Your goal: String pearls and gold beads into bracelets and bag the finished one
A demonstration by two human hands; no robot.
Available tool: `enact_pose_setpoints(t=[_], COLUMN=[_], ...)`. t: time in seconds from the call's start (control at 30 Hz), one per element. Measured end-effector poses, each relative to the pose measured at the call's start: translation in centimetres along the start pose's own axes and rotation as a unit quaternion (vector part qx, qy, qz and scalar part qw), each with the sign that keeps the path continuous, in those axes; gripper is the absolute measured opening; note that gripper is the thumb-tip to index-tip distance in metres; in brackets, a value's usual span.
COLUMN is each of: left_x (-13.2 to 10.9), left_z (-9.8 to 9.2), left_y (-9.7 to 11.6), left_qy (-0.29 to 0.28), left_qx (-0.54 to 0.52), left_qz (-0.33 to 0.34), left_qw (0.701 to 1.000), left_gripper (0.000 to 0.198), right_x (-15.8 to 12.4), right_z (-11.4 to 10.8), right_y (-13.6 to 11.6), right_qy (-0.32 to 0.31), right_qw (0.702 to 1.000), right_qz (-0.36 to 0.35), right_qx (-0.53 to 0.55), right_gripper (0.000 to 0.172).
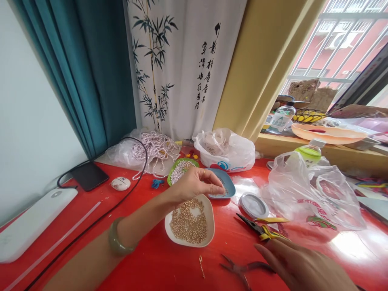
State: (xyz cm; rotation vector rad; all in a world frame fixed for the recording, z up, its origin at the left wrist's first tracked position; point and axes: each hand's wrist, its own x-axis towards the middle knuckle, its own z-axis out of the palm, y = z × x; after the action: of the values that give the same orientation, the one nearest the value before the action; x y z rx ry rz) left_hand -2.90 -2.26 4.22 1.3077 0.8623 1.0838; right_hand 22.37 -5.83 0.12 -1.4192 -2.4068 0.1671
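Observation:
My left hand [198, 184] hovers over the far edge of a white dish [209, 226] full of small gold beads [188, 224]. Its fingers are curled and pinched together beside a blue dish [228, 182]; what they hold is too small to see. A green bangle [117, 238] sits on that wrist. My right hand [303, 264] lies flat at the lower right with fingers stretched out, its fingertips near yellow-handled pliers [262, 226] and dark pliers [242, 268]. A short twisted wire piece [201, 266] lies in front of the white dish.
A green dish [182, 167] of white pearls, pearl strands [154, 149] on a bag, a white plastic bag [226, 151], a round lid [254, 205] and a clear bag [315, 194] sit on the red table [151, 258]. A phone [89, 176] with black cable and a white device [33, 222] lie left.

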Motion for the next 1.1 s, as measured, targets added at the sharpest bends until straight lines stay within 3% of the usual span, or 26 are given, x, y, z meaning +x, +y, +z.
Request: enact_pose_setpoints(t=[0.07, 0.17, 0.23, 0.27, 0.43, 0.5, 0.63, 0.73, 0.87, 1.1], left_x=[-0.2, -0.5, -0.6, -0.6, -0.7, -0.7, -0.5, -0.4, -0.4, -0.4], left_z=[0.3, 0.5, 0.5, 0.5, 0.5, 0.5, 0.0, -0.6, -1.5, -2.3], left_y=[0.1, 0.2, 0.2, 0.2, 0.0, -0.1, -0.6, -1.3, -2.6, -4.4], left_qy=[0.016, 0.038, 0.053, 0.051, -0.087, -0.109, -0.087, -0.068, -0.045, 0.013], left_qx=[-0.005, 0.009, 0.002, -0.012, -0.121, -0.109, -0.048, -0.024, 0.031, 0.017], left_qz=[0.025, 0.077, 0.099, 0.096, 0.005, -0.025, -0.067, -0.082, -0.09, -0.126], left_qw=[1.0, 0.996, 0.994, 0.994, 0.989, 0.988, 0.993, 0.994, 0.994, 0.992], left_gripper=[0.009, 0.008, 0.007, 0.009, 0.032, 0.031, 0.021, 0.017, 0.018, 0.026], right_x=[1.6, 4.8, 6.7, 7.4, 9.6, 10.1, 10.9, 11.2, 11.5, 12.0], right_z=[-1.1, -1.7, -1.5, -1.4, -1.4, -2.0, -3.5, -3.8, -3.0, -0.9], right_y=[-3.4, -7.1, -8.3, -8.5, -7.6, -6.7, -4.0, -1.8, 0.3, 1.6], right_qy=[-0.095, -0.173, -0.168, -0.157, -0.068, -0.01, 0.118, 0.167, 0.176, 0.152], right_qw=[0.977, 0.863, 0.802, 0.788, 0.753, 0.741, 0.73, 0.724, 0.711, 0.704], right_qz=[0.043, 0.066, 0.059, 0.053, 0.044, 0.062, 0.084, 0.092, 0.109, 0.132], right_qx=[0.187, 0.47, 0.57, 0.593, 0.653, 0.668, 0.667, 0.663, 0.672, 0.681], right_gripper=[0.032, 0.039, 0.023, 0.021, 0.015, 0.015, 0.013, 0.011, 0.016, 0.019])
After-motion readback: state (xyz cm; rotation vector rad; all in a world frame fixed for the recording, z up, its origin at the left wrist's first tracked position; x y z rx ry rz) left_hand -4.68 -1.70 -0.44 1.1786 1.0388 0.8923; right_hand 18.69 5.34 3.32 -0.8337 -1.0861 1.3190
